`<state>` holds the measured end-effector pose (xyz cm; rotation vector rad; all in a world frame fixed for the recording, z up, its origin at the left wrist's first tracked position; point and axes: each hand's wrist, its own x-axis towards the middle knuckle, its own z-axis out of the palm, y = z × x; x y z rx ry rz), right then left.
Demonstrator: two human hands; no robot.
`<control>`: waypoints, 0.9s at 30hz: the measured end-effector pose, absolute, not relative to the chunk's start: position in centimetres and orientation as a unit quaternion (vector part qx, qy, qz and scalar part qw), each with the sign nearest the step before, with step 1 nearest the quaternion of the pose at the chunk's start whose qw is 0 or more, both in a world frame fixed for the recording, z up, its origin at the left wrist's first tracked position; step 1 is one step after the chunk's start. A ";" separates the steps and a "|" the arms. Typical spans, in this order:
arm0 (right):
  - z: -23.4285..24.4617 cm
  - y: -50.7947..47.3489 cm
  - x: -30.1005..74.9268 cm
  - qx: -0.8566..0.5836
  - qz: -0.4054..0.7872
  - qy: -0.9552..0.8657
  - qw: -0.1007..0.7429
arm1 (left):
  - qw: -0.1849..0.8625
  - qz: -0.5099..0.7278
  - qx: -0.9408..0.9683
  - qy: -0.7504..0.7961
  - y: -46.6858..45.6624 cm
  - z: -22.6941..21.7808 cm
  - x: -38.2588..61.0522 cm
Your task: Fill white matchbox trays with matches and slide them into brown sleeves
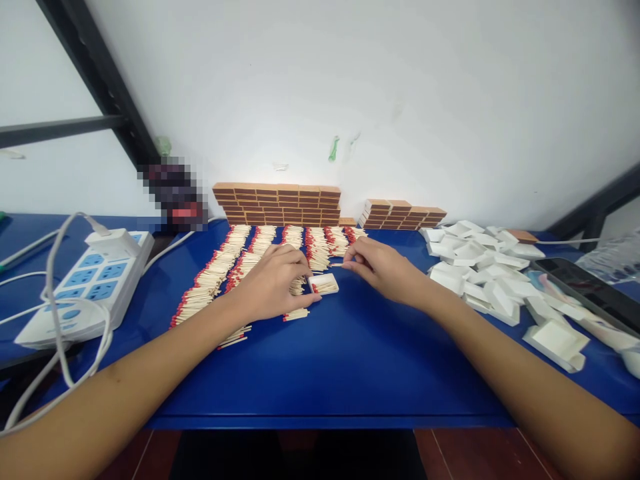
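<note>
Thumb and fingers of my left hand point(275, 280) hold the near left end of a small white matchbox tray point(330, 289), which has some matches lying in it. My right hand point(377, 267) is closed in a pinch just right of the tray, with pale matchsticks point(338, 265) at its fingertips. Rows of red-tipped matches point(213, 277) spread over the blue table beneath and left of my left hand. A few loose matches point(296, 315) lie just below that hand.
Stacked matchboxes point(283, 205) stand against the wall, with a smaller stack point(400, 213) to their right. White empty trays point(475, 257) are heaped at the right, beside a dark phone point(590, 293). A power strip point(95, 280) with white cables lies at the left.
</note>
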<state>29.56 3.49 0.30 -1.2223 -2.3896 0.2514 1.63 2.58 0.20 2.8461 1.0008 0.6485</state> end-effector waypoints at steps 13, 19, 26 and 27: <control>-0.5 2.3 27.5 -0.359 0.139 -0.888 0.253 | 0.048 0.212 0.925 0.312 2.7 -0.1 1.9; -0.5 2.2 27.6 -0.362 0.154 -0.882 0.258 | 0.069 0.219 0.921 0.316 3.0 -0.3 1.8; 0.1 2.5 28.1 -0.415 0.126 -0.854 0.287 | 0.052 0.217 0.925 0.308 3.2 -0.1 1.5; 0.0 2.7 28.3 -0.419 0.121 -0.852 0.290 | 0.046 0.218 0.925 0.307 3.2 -0.1 1.5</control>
